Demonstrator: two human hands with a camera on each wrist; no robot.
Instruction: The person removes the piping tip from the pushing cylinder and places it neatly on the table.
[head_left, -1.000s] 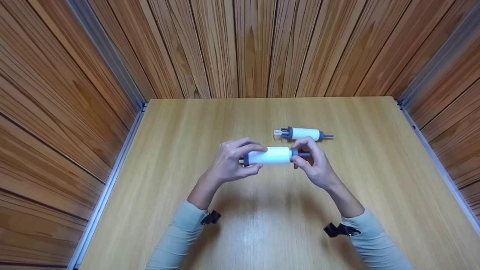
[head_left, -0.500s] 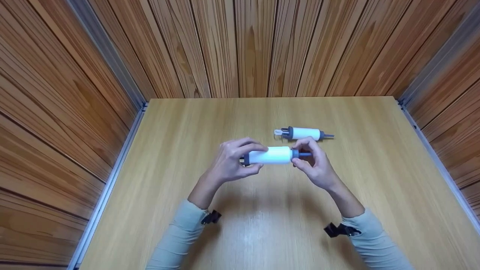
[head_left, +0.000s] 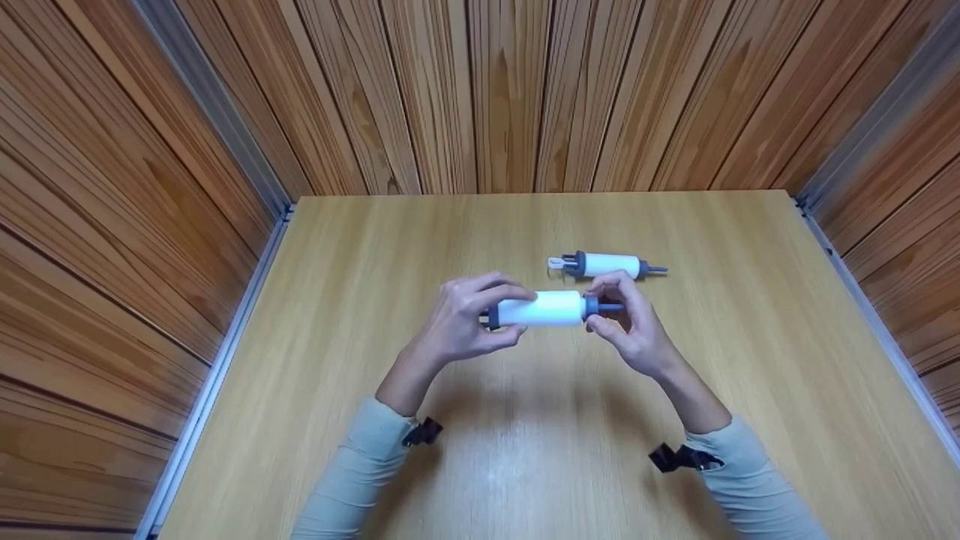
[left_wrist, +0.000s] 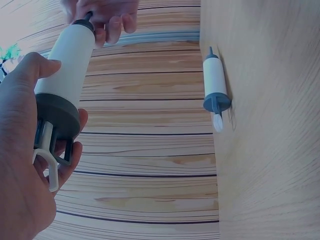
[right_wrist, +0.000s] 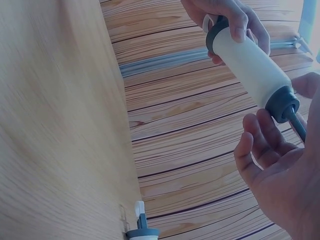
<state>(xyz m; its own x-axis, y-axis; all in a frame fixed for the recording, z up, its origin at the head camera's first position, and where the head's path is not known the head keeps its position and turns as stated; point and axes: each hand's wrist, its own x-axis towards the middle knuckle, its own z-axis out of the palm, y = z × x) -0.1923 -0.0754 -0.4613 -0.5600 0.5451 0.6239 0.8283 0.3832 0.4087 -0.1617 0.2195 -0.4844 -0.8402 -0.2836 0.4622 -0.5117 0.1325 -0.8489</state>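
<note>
Two bare hands hold a white bottle lengthwise between them, above the middle of a wooden tabletop (head_left: 360,270). The left hand (head_left: 465,319) reaches in from the lower left, its wrist angled inward. Its grip is curled round the bottle (head_left: 551,308) near one end, thumb on the near side, fingers over the far side. The left wrist view shows a dark collar (left_wrist: 57,115) at this end and a white loop handle (left_wrist: 50,170) beside the palm.

The right hand (head_left: 630,330) comes from the lower right. Its grip is narrow, thumb and fingertips placed round the dark cap (head_left: 591,306) at the other end; a thin spout (head_left: 611,307) points from the cap toward the palm. How firmly it pinches cannot be told.

Compared with one second ago, the right thumb sits slightly lower on the cap and more of the cap shows. The left hand's grip looks the same, and the bottle is almost level in the same place.

A second bottle (head_left: 611,265) lies on its side on the tabletop, just beyond the right hand, its spout pointing right. The person wears pale sleeves (head_left: 360,465), and wooden plank walls (head_left: 510,97) surround the tabletop.
</note>
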